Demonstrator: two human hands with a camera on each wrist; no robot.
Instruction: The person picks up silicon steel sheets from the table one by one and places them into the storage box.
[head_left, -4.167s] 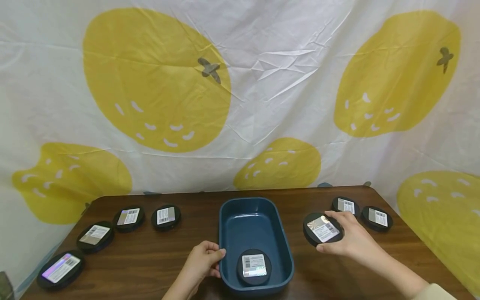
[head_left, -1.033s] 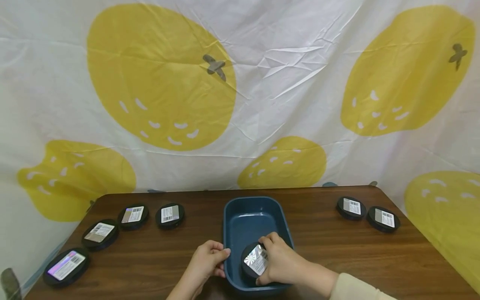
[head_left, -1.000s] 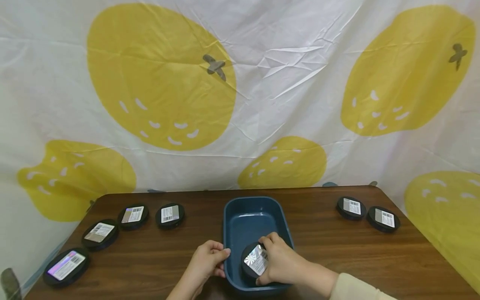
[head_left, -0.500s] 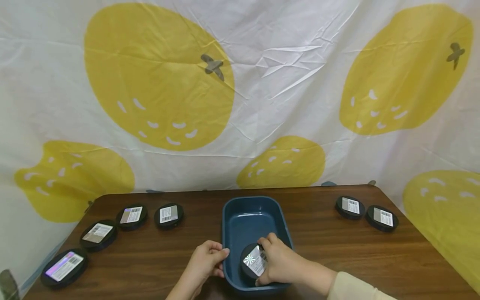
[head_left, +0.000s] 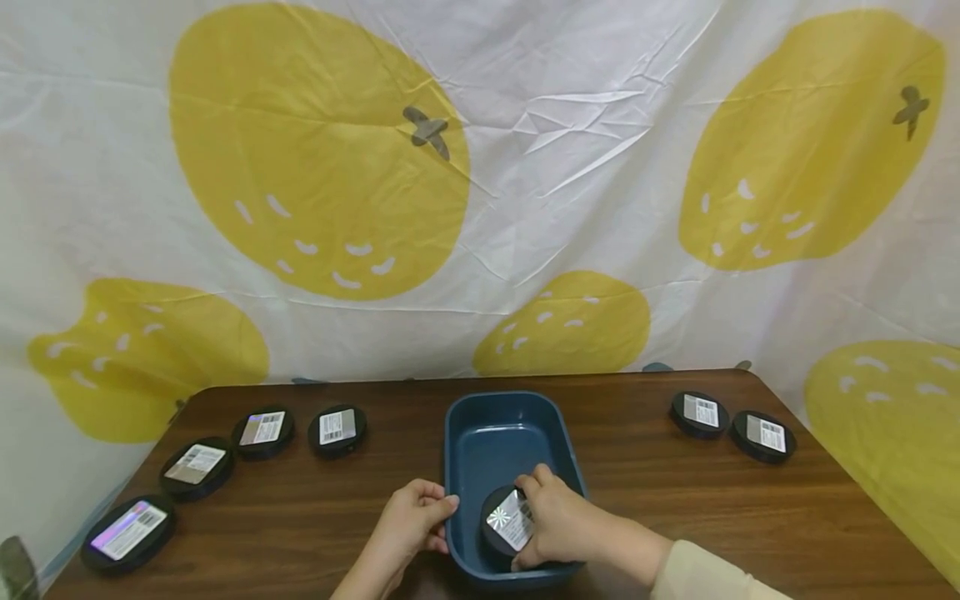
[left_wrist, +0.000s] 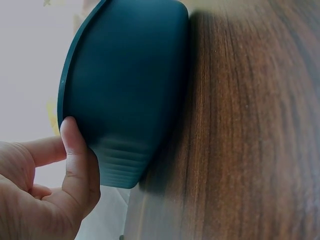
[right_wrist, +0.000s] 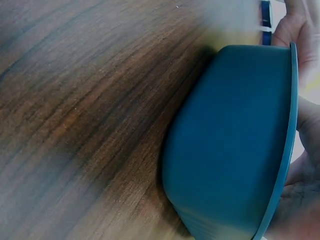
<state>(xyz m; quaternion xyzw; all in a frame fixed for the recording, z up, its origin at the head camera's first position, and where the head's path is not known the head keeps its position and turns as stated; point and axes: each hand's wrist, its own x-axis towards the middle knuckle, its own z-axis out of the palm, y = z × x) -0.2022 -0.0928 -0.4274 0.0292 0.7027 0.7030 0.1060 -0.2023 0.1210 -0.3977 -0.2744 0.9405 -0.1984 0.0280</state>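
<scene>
Moved since the earliest frame: right hand (head_left: pixel 558 518) with held disc (head_left: pixel 510 522), from above the table (head_left: pixel 300 521) beside the tray (head_left: pixel 495 458) to inside the tray's near end. Disc seen there earlier now out of sight; stacking is likely, contact hidden.

Governing relation: held disc at the tray's near end, directly left of the right hand's palm. Disc round, label upward, no long axis of its own; tray's long axis runs away from the person. Right hand the nearer, being on the disc; left hand (head_left: pixel 412 521) just across the left rim.

Right hand: curled, thumb at the disc's near edge, fingers at its far edge, gripping; forearm over the right rim, pale sleeve (head_left: pixel 712 573) behind. Right wrist view: tray wall, disc not visible.

Left hand: thumb and bent fingers pinching the tray's left rim, fingertips against the outer wall.

Farther, left side, black labelled discs, near to far: first left disc (head_left: pixel 127 534); second left disc (head_left: pixel 197 468); third left disc (head_left: pixel 262 432); fourth left disc (head_left: pixel 337 431).

Right side: outer right disc (head_left: pixel 763 436); inner right disc (head_left: pixel 700 414), just beside it.

Farthest: white cloth (head_left: pixel 570 192), yellow fruit print.
</scene>
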